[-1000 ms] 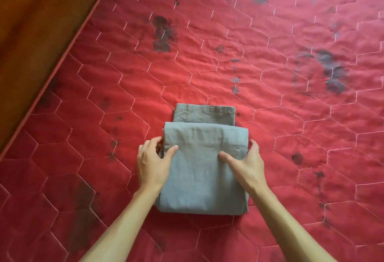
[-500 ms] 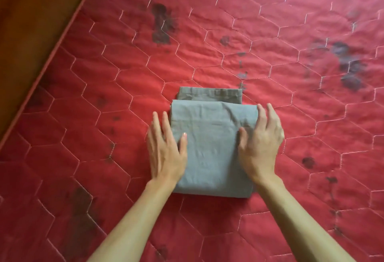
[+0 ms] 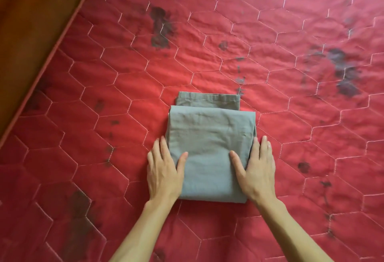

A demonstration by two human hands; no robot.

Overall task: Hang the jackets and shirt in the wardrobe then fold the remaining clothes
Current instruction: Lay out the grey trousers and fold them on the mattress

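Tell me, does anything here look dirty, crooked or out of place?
Yes. The red quilted mattress carries dark blotchy stains, scattered over several patches. The folded grey garment is nearly neat, but a hemmed under-layer sticks out past its far edge, narrower than the top fold.

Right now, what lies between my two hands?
Head view: the folded grey garment lies between left hand and right hand, on the red mattress.
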